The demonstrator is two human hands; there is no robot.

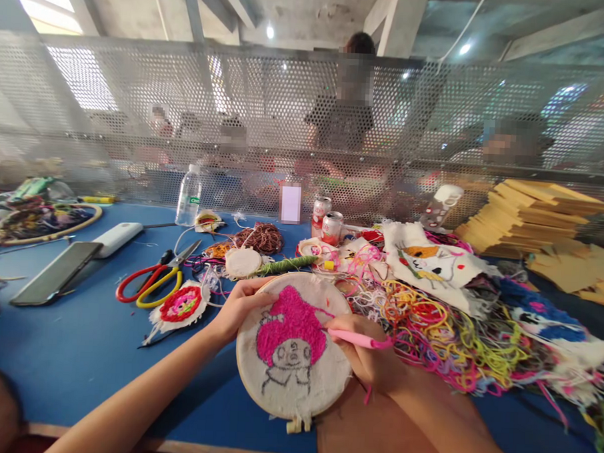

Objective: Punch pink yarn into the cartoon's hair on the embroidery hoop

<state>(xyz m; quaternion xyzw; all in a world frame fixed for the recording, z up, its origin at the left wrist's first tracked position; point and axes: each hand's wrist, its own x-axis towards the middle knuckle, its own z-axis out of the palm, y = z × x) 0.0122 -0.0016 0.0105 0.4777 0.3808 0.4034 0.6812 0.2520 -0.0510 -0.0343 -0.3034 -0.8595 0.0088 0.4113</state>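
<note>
My left hand (238, 308) grips the upper left rim of a round embroidery hoop (292, 349) with white cloth stretched in it. The cloth carries a character drawn in grey lines, its hood filled with bright pink loops. My right hand (364, 353) is closed round a pink punch needle (358, 338), whose tip touches the right side of the pink patch. The hoop is tilted up towards me above the front edge of the blue table (76, 357).
A tangle of coloured yarn (442, 333) lies right of the hoop. Scissors (152, 281), a small red patch (181, 306), a phone (56, 273), a power bank (117, 238), a water bottle (188, 196) and two cans (327, 222) stand further off. A perforated screen (297, 113) closes the back, people behind it.
</note>
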